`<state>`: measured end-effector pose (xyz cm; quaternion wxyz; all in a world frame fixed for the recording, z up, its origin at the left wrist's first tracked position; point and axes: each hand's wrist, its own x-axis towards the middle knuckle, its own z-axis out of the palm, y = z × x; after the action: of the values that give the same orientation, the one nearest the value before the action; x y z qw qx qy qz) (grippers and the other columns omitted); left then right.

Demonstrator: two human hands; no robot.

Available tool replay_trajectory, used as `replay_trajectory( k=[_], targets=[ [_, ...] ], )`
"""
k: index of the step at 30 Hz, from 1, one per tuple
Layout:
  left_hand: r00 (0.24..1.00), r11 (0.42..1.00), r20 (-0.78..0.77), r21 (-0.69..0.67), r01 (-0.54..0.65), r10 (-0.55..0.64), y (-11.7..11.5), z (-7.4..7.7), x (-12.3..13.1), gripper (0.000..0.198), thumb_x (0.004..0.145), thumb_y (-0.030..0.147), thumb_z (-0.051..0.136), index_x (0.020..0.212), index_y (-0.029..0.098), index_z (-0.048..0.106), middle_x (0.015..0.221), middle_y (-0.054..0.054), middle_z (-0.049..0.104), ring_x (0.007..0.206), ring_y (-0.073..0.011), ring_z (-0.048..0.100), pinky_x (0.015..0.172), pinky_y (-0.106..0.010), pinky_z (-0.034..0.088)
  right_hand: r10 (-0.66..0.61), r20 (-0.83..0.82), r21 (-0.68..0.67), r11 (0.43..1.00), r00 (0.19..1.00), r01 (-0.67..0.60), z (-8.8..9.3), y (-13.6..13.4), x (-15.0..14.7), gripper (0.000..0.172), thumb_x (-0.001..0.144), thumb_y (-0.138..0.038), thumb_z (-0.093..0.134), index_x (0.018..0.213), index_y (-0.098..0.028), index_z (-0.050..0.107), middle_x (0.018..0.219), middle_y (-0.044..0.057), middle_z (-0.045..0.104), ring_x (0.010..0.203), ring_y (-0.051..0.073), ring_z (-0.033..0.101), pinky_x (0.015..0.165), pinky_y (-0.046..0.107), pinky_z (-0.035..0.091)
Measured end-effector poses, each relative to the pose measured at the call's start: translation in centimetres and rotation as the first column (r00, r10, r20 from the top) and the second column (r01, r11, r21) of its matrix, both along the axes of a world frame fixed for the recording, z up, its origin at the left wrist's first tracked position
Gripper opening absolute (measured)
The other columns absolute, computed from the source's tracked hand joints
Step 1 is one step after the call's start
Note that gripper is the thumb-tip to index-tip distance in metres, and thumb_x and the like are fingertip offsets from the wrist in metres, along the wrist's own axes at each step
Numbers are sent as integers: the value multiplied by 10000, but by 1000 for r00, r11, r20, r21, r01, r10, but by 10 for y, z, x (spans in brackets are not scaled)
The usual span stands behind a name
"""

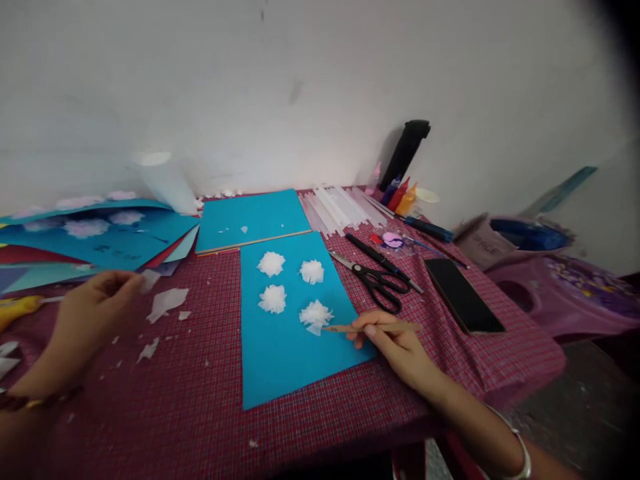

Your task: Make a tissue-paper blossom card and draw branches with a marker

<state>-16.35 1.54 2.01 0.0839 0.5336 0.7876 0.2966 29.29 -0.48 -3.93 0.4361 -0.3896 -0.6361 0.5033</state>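
Fingers of the right hand pinched a thin wooden stick, its tip at a fluffy white tissue-paper tuft on a blue card sheet; left hand pinched a flimsy white tissue scrap, likely tearing easily, best held at edges.

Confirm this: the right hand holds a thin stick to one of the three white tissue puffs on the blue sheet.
Not three: the head view shows four white tissue puffs on the blue sheet. The right hand does hold the thin stick, its tip at the lower right puff.
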Motion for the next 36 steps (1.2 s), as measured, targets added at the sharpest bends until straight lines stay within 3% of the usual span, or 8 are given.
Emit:
replay_trajectory(
  k=[3,5,9,12,15,26,32,36],
  targets=[
    [999,995,-45,104,-4,8,-5,18,32,318,859,607,503,848,297,572,655,45,585,600,-176,537,519,-271,367,78,139,158,982,987,-100,7,-8,-6,223,999,-256,491,974,-223,710,903,44,710,835,155,677,748,283,535],
    [978,980,83,70,184,-190,-4,23,61,300,845,571,523,856,278,584,669,38,608,601,-159,547,547,-268,394,112,219,244,955,969,-166,12,-11,-14,214,994,-208,485,1066,-218,687,920,46,702,857,154,669,769,290,534],
    [784,832,362,-41,553,-504,7,14,124,321,774,540,595,782,220,616,653,23,594,574,-122,512,532,-238,398,88,359,413,878,929,-243,14,-12,-26,219,980,-157,479,1121,-200,642,946,65,703,863,171,660,775,319,542],
    [619,689,548,-105,717,-562,19,1,161,295,754,505,573,741,211,587,621,23,580,544,-122,533,521,-236,430,15,413,483,844,911,-233,11,-12,-27,218,964,-128,470,1112,-199,614,917,72,694,834,188,654,725,327,552],
    [540,595,605,-132,793,-585,30,-13,178,292,730,497,578,771,208,593,593,27,573,531,-129,534,516,-240,441,-73,370,514,847,926,-139,8,-15,-23,235,953,-103,457,1109,-211,594,888,64,679,798,185,653,685,315,553],
    [428,444,496,-94,891,-755,15,-35,190,192,766,354,556,714,254,711,747,0,662,709,-154,609,674,-282,439,-135,234,199,976,963,88,-4,-15,-17,205,1013,-228,430,1056,-224,630,879,34,681,734,148,650,673,283,531],
    [630,658,404,-86,748,-663,5,-61,209,154,817,330,514,883,224,604,784,-8,640,719,-173,595,687,-317,429,-154,161,141,981,975,132,-6,-15,-17,207,1017,-259,443,1043,-221,645,857,32,685,736,154,652,674,296,524],
    [680,709,378,-82,701,-628,6,-64,213,108,810,322,517,832,225,556,728,8,604,668,-163,569,648,-305,420,-190,10,184,965,982,185,-3,-18,-14,205,1022,-242,428,1026,-237,633,826,17,666,722,148,640,677,294,524]
  ],
)
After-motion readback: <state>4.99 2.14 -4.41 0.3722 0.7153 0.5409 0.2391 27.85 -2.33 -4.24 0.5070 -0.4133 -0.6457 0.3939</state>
